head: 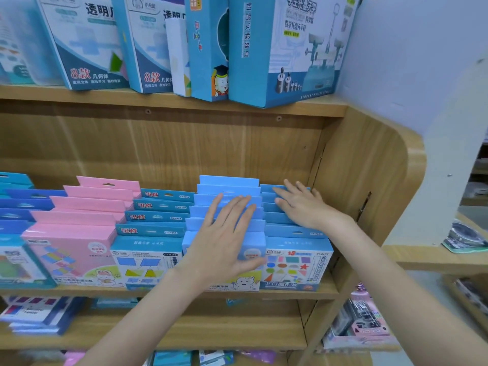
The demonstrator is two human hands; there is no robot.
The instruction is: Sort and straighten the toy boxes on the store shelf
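We laid our left hand (224, 233) flat on the tops of the light blue boxes (227, 204), fingers (239, 212) straight and a little spread, the thumb resting against the front box near its printed face. Nothing was gripped; we judged that an open palm across several box tops at once was the simplest way to press a whole row back and level it together.

Our right hand (301, 204) lay in the same manner on the neighbouring row, the darker blue boxes (287, 231) that stood last on the shelf (327, 290) beside its wooden side panel (369, 167). Its fingers were also straight and slightly apart, reaching toward the rear boxes, holding nothing.

Both rows stood on the middle shelf, stepped one box behind another so each hanging tab showed above the box in front, probably to let a shopper see how many remained. To the left stood a row of blue boxes with red lettering (158, 217), then the pink boxes (84, 215), each colour kept to its own file, so the sorting seemed largely done here. The large boxes (287, 48) on the upper shelf leaned a little and likely still needed straightening.
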